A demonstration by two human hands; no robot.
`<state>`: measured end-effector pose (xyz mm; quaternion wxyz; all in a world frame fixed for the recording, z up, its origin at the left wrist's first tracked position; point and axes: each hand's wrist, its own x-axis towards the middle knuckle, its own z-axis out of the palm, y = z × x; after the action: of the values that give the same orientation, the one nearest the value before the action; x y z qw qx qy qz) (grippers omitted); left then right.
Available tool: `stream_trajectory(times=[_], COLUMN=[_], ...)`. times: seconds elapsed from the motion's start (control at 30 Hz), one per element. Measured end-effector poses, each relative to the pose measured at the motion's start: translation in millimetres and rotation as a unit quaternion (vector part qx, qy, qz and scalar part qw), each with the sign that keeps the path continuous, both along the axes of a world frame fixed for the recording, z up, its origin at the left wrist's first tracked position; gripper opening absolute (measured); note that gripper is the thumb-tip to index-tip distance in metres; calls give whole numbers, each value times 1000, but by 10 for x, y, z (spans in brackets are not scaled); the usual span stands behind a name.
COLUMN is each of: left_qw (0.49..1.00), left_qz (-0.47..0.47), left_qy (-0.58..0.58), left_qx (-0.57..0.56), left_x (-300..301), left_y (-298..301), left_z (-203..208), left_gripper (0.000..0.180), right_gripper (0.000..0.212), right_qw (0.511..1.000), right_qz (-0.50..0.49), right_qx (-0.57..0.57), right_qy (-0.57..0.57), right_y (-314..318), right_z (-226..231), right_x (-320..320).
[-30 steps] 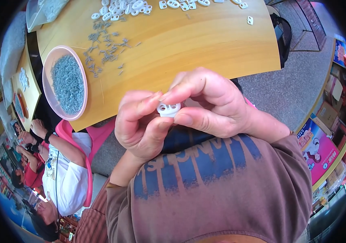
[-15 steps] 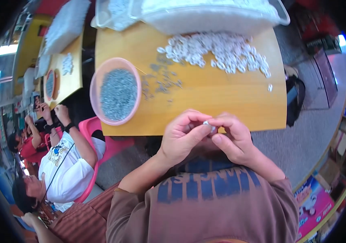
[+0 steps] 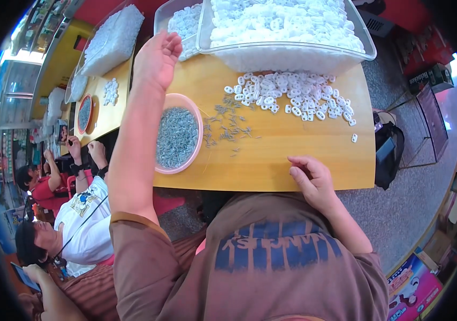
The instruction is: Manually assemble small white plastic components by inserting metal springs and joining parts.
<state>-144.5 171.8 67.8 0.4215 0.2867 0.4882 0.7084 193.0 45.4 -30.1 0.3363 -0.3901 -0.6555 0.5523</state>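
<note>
My left hand [image 3: 159, 58] is stretched far forward, beside a clear plastic tray [image 3: 157, 20] of small white pieces. Its fingers are loosely bent and apart, with nothing visible in them. Close to the table's front edge, my right hand [image 3: 315, 182] has its thumb apart from the half-curled fingers, and I see nothing between them. A heap of small white plastic pieces [image 3: 311, 91] with two holes each lies beyond it. Under my left forearm stands a pink bowl [image 3: 200, 140] of small grey screws [image 3: 176, 136], partly covered. Loose screws [image 3: 228, 125] are scattered to its right.
A large clear bin [image 3: 366, 52] full of white pieces stands at the back of the wooden table [image 3: 282, 155]. One piece [image 3: 354, 138] lies alone at the right. To the left, a person in a white shirt [image 3: 86, 230] sits at another table with a similar bin [image 3: 112, 43].
My hands were together at the front edge, holding a small white piece. The left has swung far forward to the tray, and the right has moved slightly right. The view has shifted.
</note>
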Motion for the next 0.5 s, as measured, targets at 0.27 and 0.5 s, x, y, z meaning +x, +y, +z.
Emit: stream_trajectory(times=[0.27, 0.5], left_qw=[992, 930], left_qz=[-37, -116], left_qy=[107, 339], left_qx=[-57, -83], left_x=[852, 1661], left_y=[-542, -994], left_z=[-187, -299], left_gripper=[23, 16], right_gripper=[10, 13], right_qw=[997, 984], right_qz=[22, 75], right_qx=[73, 146], right_qy=[17, 75], right_y=[90, 96], right_z=[-38, -191], right_x=[95, 134])
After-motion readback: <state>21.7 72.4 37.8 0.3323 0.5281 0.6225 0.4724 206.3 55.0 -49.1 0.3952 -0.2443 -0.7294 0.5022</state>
